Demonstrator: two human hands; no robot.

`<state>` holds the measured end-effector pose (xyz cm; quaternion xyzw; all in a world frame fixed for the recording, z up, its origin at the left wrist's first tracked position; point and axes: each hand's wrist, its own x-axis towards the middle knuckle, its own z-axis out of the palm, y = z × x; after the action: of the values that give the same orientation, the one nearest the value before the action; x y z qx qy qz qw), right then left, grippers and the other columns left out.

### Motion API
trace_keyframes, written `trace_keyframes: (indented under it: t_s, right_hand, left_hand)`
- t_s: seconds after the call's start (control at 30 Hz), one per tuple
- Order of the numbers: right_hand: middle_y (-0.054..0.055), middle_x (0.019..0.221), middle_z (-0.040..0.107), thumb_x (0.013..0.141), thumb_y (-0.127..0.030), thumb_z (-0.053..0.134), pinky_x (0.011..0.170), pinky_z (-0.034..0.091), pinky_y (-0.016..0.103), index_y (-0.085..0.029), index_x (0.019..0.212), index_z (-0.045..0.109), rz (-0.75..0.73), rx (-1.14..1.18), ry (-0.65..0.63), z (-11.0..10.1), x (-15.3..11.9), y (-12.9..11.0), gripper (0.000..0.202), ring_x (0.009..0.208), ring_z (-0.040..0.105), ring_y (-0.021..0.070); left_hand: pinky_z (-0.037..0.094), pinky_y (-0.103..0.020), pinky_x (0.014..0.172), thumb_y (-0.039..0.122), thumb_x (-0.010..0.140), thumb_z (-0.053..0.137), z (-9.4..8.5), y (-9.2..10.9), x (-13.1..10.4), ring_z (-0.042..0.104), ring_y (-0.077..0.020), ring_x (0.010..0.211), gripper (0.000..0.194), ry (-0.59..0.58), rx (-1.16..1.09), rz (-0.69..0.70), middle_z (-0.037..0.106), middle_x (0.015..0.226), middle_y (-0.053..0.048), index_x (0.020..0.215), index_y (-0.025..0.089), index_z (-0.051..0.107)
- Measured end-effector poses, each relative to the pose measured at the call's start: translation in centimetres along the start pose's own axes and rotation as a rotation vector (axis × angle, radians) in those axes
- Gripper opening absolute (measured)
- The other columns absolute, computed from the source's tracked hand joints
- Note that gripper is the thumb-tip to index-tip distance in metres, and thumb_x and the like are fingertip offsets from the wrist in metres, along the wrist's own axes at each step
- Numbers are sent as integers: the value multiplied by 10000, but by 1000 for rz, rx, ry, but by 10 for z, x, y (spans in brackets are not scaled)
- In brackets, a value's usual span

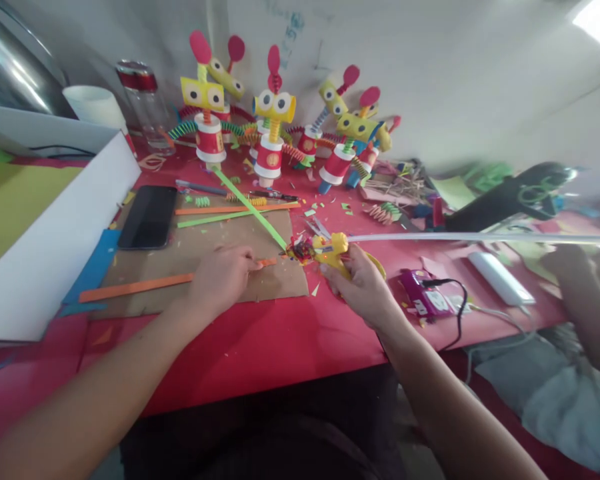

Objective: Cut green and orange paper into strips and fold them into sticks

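Note:
My left hand is closed on an orange paper strip, pinching it near its right end above a brown cardboard sheet. In my right hand is a yellow glue gun, its nozzle pointing left toward the strip's end. A long whitish glue stick runs out of the gun's back to the right. The nozzle end is crusted with dark and coloured bits. A green paper strip slants down to near the nozzle; whether they touch I cannot tell.
Several paper-cup robot figures stand along the wall. A phone lies on the cardboard's left, beside a white box. At right are a purple box with cables, a white power strip and another person's hand.

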<state>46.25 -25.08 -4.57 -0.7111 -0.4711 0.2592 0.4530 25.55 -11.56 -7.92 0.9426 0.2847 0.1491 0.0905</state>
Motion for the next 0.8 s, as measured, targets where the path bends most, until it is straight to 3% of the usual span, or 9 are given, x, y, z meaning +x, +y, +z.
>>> trace_keyframes:
  t_s: [0.13, 0.3, 0.8]
  right_hand:
    - [6, 795, 597, 857, -419, 574, 596, 393, 292, -235, 959, 473, -130, -262, 0, -2, 2, -4, 233, 681, 551, 169]
    - [0, 742, 576, 853, -387, 542, 576, 356, 288, -237, 989, 479, -121, -424, -33, 2, 2, -6, 212, 662, 538, 193]
    - [47, 810, 622, 856, -382, 512, 593, 351, 298, -220, 1023, 463, -116, -616, -57, 9, 8, -9, 237, 691, 564, 235]
  left_hand:
    - [374, -370, 733, 163, 935, 474, -1, 1, 0, 626, -232, 860, 294, -15, 75, 45, 701, 893, -33, 877, 218, 757]
    - [366, -369, 728, 187, 944, 477, 1, 1, -1, 613, -227, 859, 279, -6, 84, 54, 690, 881, -40, 866, 202, 744]
    - [367, -380, 724, 120, 914, 469, 5, -2, -2, 594, -232, 868, 320, -3, 112, 99, 684, 894, -38, 946, 254, 757]
